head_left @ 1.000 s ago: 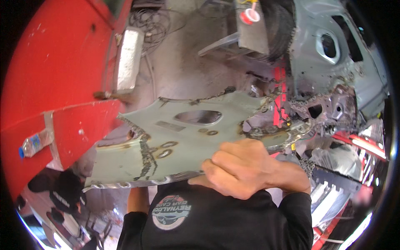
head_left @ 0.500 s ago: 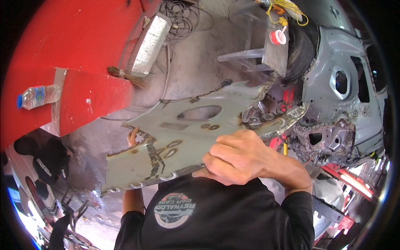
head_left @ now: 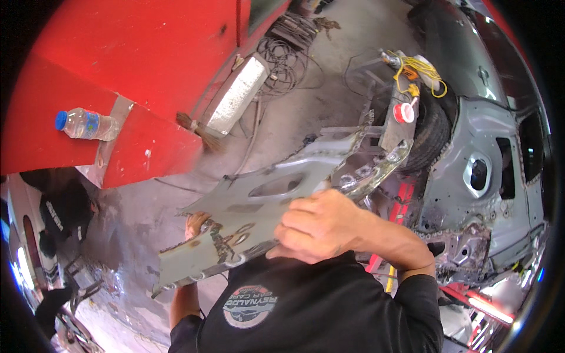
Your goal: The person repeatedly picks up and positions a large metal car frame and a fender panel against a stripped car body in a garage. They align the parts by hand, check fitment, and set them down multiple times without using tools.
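Observation:
A grey-green sheet-metal car body panel (head_left: 235, 206) is held up in front of my dark shirt, slanting up toward the right. It has an oval cutout, scorched weld spots and ragged cut edges. My right hand (head_left: 318, 226) is closed over its near edge, knuckles up, with the thumb underneath. At the panel's far left edge, the fingers of my left hand (head_left: 197, 223) curl over from below; the rest of that hand is hidden behind the metal. The panel's right end, with its jagged bare-metal flange (head_left: 379, 167), reaches up in front of a low bench (head_left: 397, 126).
A red surface (head_left: 147, 70) at left carries a water bottle (head_left: 88, 124). A straw brush (head_left: 203, 130), a silver box (head_left: 238, 97) and coiled cables (head_left: 285, 67) lie beyond. A red cup (head_left: 404, 112) sits on the bench, near a tyre (head_left: 432, 132) and a grey car body (head_left: 465, 153). A person in dark clothing (head_left: 62, 212) is at left.
The panel has tilted, its right end rising toward the bench. My left hand's fingers now reach further over its edge. My view has turned, so the surroundings sit lower and further right.

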Tool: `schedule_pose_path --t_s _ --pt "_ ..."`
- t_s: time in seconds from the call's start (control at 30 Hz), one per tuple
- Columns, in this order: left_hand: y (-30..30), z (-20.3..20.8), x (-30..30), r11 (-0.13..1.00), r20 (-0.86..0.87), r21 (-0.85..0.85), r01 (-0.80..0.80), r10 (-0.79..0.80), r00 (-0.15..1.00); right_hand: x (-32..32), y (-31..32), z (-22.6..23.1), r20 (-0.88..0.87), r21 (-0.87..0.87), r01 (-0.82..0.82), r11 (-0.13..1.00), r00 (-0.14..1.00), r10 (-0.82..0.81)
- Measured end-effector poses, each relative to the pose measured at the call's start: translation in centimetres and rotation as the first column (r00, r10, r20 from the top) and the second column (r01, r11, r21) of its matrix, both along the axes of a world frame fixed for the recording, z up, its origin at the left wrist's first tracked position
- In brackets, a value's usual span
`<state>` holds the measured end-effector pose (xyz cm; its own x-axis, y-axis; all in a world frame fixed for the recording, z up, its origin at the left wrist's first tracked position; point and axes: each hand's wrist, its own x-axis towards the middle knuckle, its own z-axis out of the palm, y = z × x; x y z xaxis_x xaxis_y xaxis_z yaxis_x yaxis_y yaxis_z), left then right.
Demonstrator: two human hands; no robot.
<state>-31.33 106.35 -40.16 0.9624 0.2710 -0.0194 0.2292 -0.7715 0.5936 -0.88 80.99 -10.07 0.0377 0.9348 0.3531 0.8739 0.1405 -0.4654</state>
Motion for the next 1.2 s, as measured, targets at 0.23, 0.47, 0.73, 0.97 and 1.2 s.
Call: schedule_pose_path --t_s 0.23,0.47,0.73,0.97,1.2 --pt "-2.4 2.3 6.1 1.0 -0.019 0.019 0.015 -0.015 1.0 12.4 -2.7 -1.8 -0.026 0.052 0.055 0.997 0.998 -0.053" --pt "-7.4 1.9 21.1 1.0 0.036 0.008 -0.019 0.019 0.999 30.8 -7.5 -3.5 -0.086 -0.007 0.1 0.995 0.991 -0.1" --pt "-12.0 3.8 39.0 0.991 0.147 -0.002 -0.134 0.133 0.98 51.0 -9.0 -4.3 -0.205 -0.133 0.176 0.975 0.958 -0.201" --pt "-13.4 3.2 51.1 0.957 0.159 -0.07 -0.281 0.289 0.944 63.5 -5.9 -6.7 -0.247 -0.327 0.169 0.93 0.934 -0.257" --pt "-11.7 -1.7 59.6 0.923 0.056 -0.082 -0.375 0.38 0.923 73.2 -2.5 -14.2 -0.145 -0.509 0.187 0.84 0.944 -0.297"
